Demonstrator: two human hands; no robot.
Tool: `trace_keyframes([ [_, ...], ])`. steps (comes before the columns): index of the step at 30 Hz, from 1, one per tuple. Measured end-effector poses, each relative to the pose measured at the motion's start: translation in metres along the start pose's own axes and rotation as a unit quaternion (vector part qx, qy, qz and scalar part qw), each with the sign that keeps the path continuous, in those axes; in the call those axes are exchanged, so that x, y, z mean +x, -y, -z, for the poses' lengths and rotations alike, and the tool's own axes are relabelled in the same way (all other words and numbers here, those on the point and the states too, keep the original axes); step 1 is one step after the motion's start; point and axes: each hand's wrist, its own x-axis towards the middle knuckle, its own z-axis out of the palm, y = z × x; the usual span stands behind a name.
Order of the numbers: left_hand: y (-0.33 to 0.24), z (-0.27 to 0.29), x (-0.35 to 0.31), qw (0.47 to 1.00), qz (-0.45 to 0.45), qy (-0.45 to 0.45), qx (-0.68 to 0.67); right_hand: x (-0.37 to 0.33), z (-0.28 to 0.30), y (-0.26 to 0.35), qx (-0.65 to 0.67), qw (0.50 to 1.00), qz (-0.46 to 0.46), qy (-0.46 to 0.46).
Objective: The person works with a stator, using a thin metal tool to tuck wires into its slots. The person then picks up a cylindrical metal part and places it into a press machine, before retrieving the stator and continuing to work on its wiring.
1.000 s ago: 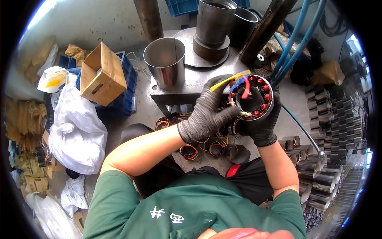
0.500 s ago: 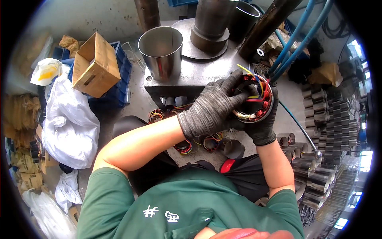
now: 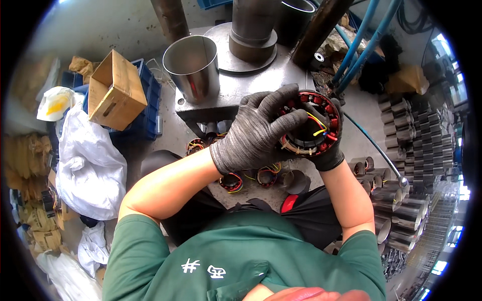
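Note:
Above my lap, in front of a press, I hold a motor stator [image 3: 333, 121], a ring with red coils round its inside. Yellow, blue and red lead wires [image 3: 317, 125] lie in its bore. My left hand [image 3: 253, 128], in a dark grey knitted glove, is closed on the ring's left side, with fingers along its upper rim and across the opening. From behind and below, my gloved right hand [image 3: 329, 159] supports the right side; most of its fingers are hidden. An open steel cylinder [image 3: 198, 83] stands on the press bed beyond my left hand.
The press column [image 3: 253, 25] rises from a round plate [image 3: 216, 37]. More wired stators [image 3: 266, 176] and a short metal tube [image 3: 295, 181] lie on the floor below. Rows of steel tubes [image 3: 401, 213] sit at right. A cardboard box [image 3: 120, 93] rests on a blue crate [image 3: 153, 105] at left.
The stator has tilted, and its lead wires, which stuck up past the upper rim, now lie inside the bore. My left hand has shifted slightly left and its fingers have spread.

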Motion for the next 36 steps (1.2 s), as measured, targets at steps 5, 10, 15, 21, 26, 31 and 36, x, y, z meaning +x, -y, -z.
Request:
trace_keyframes([
  [5,-0.008,0.013,0.008,0.998,-0.026,0.038,0.045,0.005,0.014,0.001,-0.025,1.0,0.011,-0.013],
  [10,-0.005,0.018,0.003,0.99,0.05,0.08,-0.103,0.002,-0.021,0.003,0.031,0.997,-0.066,-0.003],
  [15,-0.01,0.044,0.036,0.993,-0.078,0.044,0.075,0.008,-0.046,0.02,-0.098,0.994,0.012,-0.037],
  [21,0.007,0.074,0.098,0.971,-0.074,0.033,0.223,0.013,-0.027,0.054,-0.14,0.982,0.092,-0.084],
  [26,0.057,0.082,0.167,0.969,-0.063,-0.084,0.224,0.008,-0.036,0.055,-0.183,0.966,0.114,-0.142],
  [31,0.144,0.1,0.218,0.969,0.055,-0.093,0.223,0.003,-0.046,0.049,-0.239,0.958,0.11,-0.115],
  [36,0.127,0.088,0.232,0.965,0.243,-0.042,0.085,0.0,-0.046,0.048,-0.282,0.95,0.112,-0.076],
])
